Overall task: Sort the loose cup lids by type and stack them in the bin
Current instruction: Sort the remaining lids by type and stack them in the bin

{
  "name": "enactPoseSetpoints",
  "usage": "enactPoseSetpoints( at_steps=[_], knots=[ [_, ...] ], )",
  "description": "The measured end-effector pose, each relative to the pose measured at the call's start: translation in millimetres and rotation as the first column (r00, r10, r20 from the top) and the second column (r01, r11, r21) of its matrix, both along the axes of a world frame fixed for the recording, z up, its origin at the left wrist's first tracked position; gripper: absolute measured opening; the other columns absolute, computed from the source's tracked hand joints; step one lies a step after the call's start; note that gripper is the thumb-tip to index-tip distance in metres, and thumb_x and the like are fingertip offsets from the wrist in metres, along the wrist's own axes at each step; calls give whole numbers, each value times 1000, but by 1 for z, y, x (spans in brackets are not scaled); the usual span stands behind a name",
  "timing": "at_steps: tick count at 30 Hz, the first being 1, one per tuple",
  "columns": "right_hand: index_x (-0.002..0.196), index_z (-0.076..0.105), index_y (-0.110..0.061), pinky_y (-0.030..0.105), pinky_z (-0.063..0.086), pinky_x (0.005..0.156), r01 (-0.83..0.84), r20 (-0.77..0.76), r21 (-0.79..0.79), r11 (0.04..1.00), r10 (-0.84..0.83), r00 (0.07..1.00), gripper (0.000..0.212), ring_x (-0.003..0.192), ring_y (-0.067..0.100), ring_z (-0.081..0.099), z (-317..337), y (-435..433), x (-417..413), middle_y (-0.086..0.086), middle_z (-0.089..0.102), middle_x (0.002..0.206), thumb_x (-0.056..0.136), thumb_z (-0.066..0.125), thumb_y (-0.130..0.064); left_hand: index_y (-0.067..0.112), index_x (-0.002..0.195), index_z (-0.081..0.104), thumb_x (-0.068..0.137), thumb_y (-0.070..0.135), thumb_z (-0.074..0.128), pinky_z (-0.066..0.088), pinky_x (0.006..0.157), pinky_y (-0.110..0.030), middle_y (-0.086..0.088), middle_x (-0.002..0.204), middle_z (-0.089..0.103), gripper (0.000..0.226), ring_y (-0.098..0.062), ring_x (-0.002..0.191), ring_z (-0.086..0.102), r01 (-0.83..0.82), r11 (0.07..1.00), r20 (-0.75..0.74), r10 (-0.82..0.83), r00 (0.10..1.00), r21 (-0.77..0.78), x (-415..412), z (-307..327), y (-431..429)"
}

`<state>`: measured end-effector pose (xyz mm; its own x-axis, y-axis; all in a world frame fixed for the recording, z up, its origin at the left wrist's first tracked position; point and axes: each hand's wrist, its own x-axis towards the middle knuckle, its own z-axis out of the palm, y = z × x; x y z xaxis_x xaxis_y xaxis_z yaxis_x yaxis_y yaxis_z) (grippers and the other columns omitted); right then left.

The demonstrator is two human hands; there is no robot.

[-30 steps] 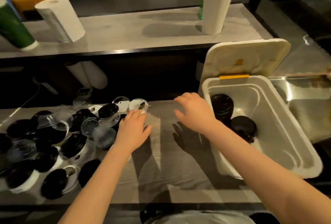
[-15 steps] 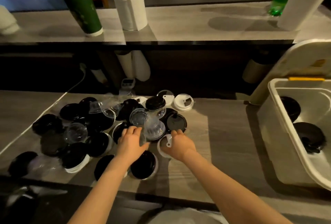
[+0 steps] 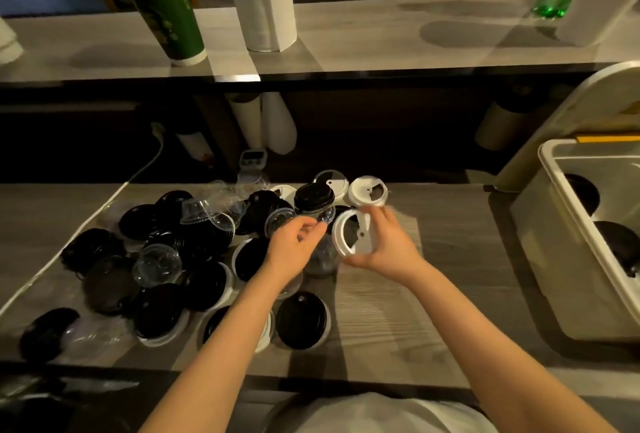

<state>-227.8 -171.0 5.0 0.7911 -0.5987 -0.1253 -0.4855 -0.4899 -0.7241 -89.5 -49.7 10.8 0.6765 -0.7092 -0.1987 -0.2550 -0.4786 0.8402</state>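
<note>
Far left of the counter (image 3: 398,294): unsorted pile, black lids (image 3: 157,315) and clear dome lids (image 3: 157,263) mixed and overlapping. Most of the sort is not yet done.

Your left hand (image 3: 291,249) is at the pile's right edge, fingers curled over another dome lid (image 3: 320,258). Can't tell whether it actually grips it or only rests there.

Just right of that, nearly touching: your right hand (image 3: 388,247) pinches a white sip lid (image 3: 353,237) by the rim, thumb underneath, fingers behind. The lid is lifted off the counter and held on edge, open face turned left toward the other hand. Two more white lids (image 3: 367,190) lie flat just behind it, so the type isn't gathered yet.

Far right: the bin (image 3: 540,252), cover flipped up, well apart from both hands. Inside I see only two black stacks (image 3: 581,192), one behind the other, against the near-left wall.

Key relation: the bin lies straight right of the held lid, and the right hand is the nearer one, so that hand should carry. My read: lay the lid flat first, then start a separate white stack away from the black ones. Risk: dropped on edge, it rolls or lands on a black stack.
</note>
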Motion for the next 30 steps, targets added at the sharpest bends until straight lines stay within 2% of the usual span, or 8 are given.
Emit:
enactPoseSetpoints(
  at_steps=[3,8,11,13,16,20,25,30],
  knots=[
    [142,34,-20,21,33,101,-103,167,-154,983,128,978,92,125,11,38,27,7,19,-3,37,138,66,82,-37,10,100,65,94,28,52,47,82,-33,-4,93,63,22,-17,89,59,-11,989,-316,-36,948,-147,-10,14,-1],
    [145,32,-22,21,38,100,-196,171,-183,963,227,959,84,125,8,39,27,13,26,-5,39,141,75,77,-25,13,82,60,93,12,51,49,72,-33,-3,78,62,14,-16,76,58,-262,932,-386,153,910,-249,3,18,16],
    [128,52,-19,24,43,90,-160,89,-240,957,186,978,49,116,14,51,10,27,20,-3,56,124,83,68,-28,16,85,58,94,11,49,47,66,-25,-3,84,61,14,-13,76,57,-420,881,-364,326,872,-218,21,9,35],
    [116,58,-18,28,46,87,-303,-32,-237,923,304,952,37,110,18,54,-3,47,18,-2,61,114,84,66,-35,16,85,57,94,11,50,45,63,-23,-3,86,61,13,-14,77,57,-487,848,-358,397,845,-209,31,1,49],
    [131,49,-20,35,40,100,-590,-257,-145,795,545,798,63,123,22,42,-29,80,18,4,47,134,78,69,-47,19,87,57,94,12,52,46,62,-23,-4,89,62,11,-14,78,58,-519,832,-332,442,833,-194,37,-7,63],
    [148,23,-24,43,27,112,-665,-383,-144,733,578,721,85,142,27,14,-63,99,18,1,2,159,80,65,-52,16,100,57,92,11,54,47,62,-24,-6,95,63,9,-15,81,59,-527,826,-330,449,830,-200,36,-11,69],
    [146,22,-25,40,35,107,-597,-275,-146,789,548,790,83,142,27,17,-70,96,11,-2,-4,159,79,68,-44,15,115,51,93,14,54,50,63,-24,-7,104,64,22,-16,92,63,-519,830,-328,442,835,-202,28,-10,69],
    [146,25,-27,34,35,110,-409,-27,-87,908,409,912,89,140,23,28,-59,69,-2,-2,16,156,70,66,-49,17,116,49,94,13,53,51,63,-24,-7,107,63,23,-10,90,63,-508,834,-341,423,839,-215,21,-6,63]
  ],
)
